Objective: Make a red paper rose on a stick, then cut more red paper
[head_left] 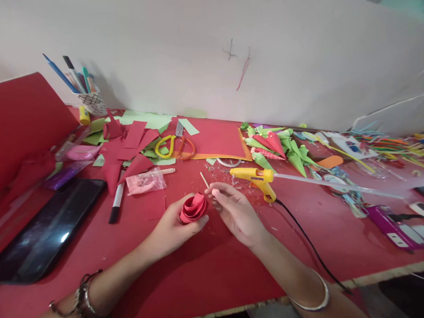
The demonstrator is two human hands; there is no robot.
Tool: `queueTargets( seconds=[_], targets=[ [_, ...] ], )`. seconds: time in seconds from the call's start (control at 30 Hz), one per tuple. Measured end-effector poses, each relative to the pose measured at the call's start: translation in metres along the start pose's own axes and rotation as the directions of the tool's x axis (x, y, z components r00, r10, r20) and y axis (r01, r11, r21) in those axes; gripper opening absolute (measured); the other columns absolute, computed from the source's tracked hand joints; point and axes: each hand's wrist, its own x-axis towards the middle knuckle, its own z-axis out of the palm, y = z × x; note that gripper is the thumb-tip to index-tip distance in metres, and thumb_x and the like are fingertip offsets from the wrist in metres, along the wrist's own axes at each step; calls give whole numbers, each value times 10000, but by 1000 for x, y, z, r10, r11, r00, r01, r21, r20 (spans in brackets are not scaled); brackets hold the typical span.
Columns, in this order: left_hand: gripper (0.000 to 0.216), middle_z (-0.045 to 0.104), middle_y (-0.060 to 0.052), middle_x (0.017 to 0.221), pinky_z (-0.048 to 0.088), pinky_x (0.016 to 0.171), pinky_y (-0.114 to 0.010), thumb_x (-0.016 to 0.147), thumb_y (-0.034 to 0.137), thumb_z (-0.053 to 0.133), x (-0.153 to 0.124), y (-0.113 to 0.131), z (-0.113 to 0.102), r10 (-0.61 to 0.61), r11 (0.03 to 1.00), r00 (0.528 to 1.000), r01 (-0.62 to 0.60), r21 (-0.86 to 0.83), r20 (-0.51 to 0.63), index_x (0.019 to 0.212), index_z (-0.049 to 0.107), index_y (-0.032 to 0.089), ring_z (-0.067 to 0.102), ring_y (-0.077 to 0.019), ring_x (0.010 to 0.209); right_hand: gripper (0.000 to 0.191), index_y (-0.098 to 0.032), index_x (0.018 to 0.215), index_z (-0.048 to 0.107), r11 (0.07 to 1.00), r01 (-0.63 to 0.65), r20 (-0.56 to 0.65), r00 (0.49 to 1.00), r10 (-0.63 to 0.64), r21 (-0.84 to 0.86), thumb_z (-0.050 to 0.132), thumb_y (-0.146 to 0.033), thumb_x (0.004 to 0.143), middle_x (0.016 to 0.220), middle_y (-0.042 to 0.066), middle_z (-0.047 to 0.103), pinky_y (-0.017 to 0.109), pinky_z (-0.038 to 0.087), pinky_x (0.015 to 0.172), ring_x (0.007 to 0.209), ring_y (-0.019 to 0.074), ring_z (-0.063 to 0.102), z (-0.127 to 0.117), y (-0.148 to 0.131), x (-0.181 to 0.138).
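A rolled red paper rose (193,208) sits in my left hand (176,225), its fingers and thumb wrapped around the sides and its spiral top facing up. Just to the right, my right hand (236,211) pinches a thin pale wooden stick (204,179) between thumb and fingers; the stick points up and away. Rose and stick are apart. Behind my right hand lies a yellow hot glue gun (253,176) with a long clear glue stick (331,185) out of its back. Left of the hands are a small plastic packet (145,181) with pink contents and a marker (116,204).
Scissors (176,147) with yellow and orange handles lie among red and green paper scraps. Green and red paper cones (272,145) are piled behind the glue gun. A black phone (47,229) rests at left, a purple power strip (391,227) at right. The black cord (307,241) crosses the table.
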Motion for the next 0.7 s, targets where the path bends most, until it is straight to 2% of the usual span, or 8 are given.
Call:
queueTargets(
  seconds=[0.07,0.13,0.3,0.47,0.57,0.7],
  targets=[
    [157,479,31,676,387,575,-188,731,304,538,1,0,0,-17,1000,1000,17,13,-8,770,497,157,405,-91,598,203,-223,888,646,1000,24,-8,1000,-25,-8,671,-215,688,903,-3,643,213,424,812,862,91,565,1,1,1],
    [160,472,35,658,374,559,-187,733,310,526,2,0,0,-46,998,999,47,37,-18,765,504,155,395,-88,581,184,-228,871,658,997,70,-31,997,-70,-20,671,-211,688,900,-4,645,233,417,838,865,97,566,2,1,0],
    [183,417,44,592,323,488,-183,731,330,495,3,-1,0,-149,985,989,148,94,1,684,472,154,359,-82,526,123,-263,857,672,976,163,-74,982,-175,-147,598,-296,764,822,-10,633,232,444,674,707,85,548,-2,2,-2],
    [179,392,44,581,299,475,-190,721,319,487,1,0,0,-205,972,976,194,135,76,662,455,153,338,-80,519,142,-290,888,666,847,327,-18,930,-368,-419,553,-282,801,883,-1,582,267,424,734,836,123,520,-2,-2,-5],
    [157,381,45,575,289,471,-190,715,290,480,0,2,0,-197,973,975,180,146,105,647,450,151,324,-77,517,176,-293,941,647,790,347,31,922,-386,-506,540,-245,810,878,1,550,271,426,758,852,123,514,2,-6,-8],
    [159,364,49,568,277,455,-184,711,277,477,1,4,1,-196,971,972,175,163,126,623,429,155,313,-73,513,187,-288,953,638,770,347,64,926,-372,-536,530,-233,812,925,14,541,269,454,731,876,134,521,5,-9,-10]
  ],
)
